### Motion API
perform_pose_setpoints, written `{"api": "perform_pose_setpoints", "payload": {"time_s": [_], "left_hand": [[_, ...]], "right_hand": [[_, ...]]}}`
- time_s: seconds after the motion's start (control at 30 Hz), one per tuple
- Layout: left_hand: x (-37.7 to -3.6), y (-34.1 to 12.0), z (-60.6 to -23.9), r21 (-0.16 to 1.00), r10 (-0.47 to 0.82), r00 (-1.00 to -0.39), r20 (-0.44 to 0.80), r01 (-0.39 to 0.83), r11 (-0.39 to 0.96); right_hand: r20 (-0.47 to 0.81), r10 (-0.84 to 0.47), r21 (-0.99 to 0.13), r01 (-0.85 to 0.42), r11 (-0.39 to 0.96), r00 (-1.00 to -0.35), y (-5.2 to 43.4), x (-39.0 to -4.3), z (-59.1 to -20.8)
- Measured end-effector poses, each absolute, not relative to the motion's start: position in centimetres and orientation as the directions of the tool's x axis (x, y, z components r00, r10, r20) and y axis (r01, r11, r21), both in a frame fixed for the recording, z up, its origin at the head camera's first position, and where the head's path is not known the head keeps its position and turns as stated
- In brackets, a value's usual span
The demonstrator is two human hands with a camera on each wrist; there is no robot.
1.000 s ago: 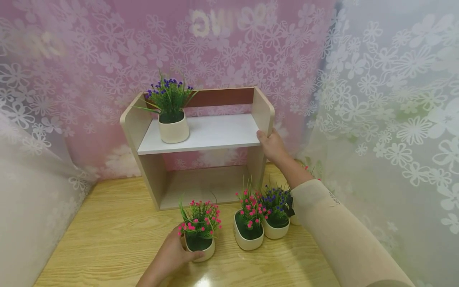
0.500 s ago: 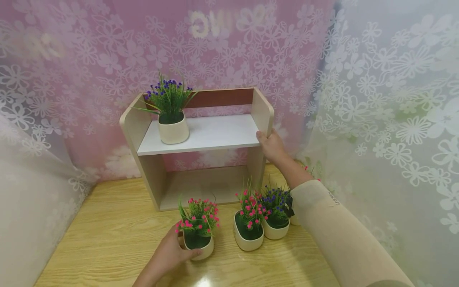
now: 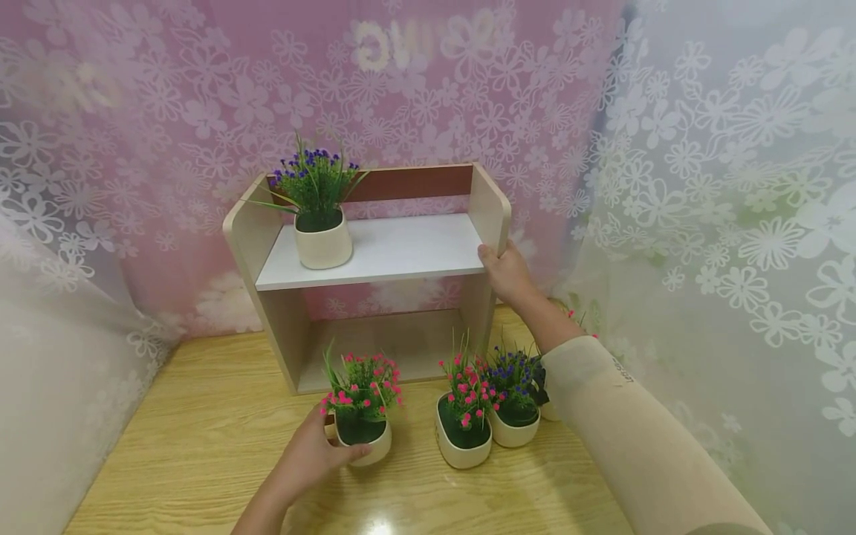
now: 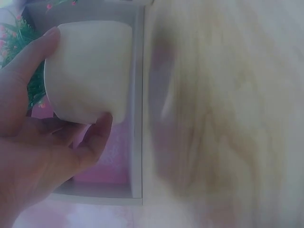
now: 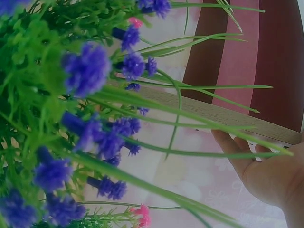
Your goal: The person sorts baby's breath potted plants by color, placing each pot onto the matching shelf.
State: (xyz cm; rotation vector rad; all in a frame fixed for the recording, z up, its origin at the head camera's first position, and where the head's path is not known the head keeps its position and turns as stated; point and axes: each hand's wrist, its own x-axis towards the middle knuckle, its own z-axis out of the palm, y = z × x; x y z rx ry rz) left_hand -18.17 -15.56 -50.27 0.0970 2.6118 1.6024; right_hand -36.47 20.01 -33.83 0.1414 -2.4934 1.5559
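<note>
gripping the upright pink-flower pot [image 3: 362,435], blooms pointing up, the left hand [image 3: 310,455] held it; the right hand [image 3: 508,273] clasped the shelf [image 3: 491,212] edge.

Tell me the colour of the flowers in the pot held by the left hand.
Pink flowers, clearest in the head view.

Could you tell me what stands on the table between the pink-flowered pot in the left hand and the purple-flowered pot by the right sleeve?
A second pink-flowered pot, touching the purple-flowered pot, in the head view.
</note>
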Motion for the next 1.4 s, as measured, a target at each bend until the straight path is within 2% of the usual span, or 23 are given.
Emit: {"api": "perform_pose_setpoints", "payload": {"time_s": [0.23, 0.7, 1.0, 1.4], "left_hand": [[-19.3, -15.7, -49.6, 0.881, 0.087, -0.996, 0.009, 0.049, 0.47], [-21.0, -16.3, -49.8, 0.891, 0.078, -0.997, -0.017, 0.02, 0.454], [-23.5, -17.0, -50.2, 0.852, 0.056, -0.997, 0.06, 0.081, 0.517], [-25.3, -17.9, -50.8, 0.841, 0.025, -0.999, 0.032, 0.041, 0.54]], "right_hand": [[0.214, 0.019, -0.884, -0.185, 0.429, -0.977, 20.0, -36.6, -33.7], [0.201, 0.017, -0.881, -0.173, 0.441, -0.979, 20.0, -36.4, -34.6], [0.219, 0.032, -0.867, -0.18, 0.465, -0.975, 20.0, -36.3, -34.0], [0.205, 0.031, -0.872, -0.168, 0.46, -0.978, 20.1, -36.4, -34.0]]}}
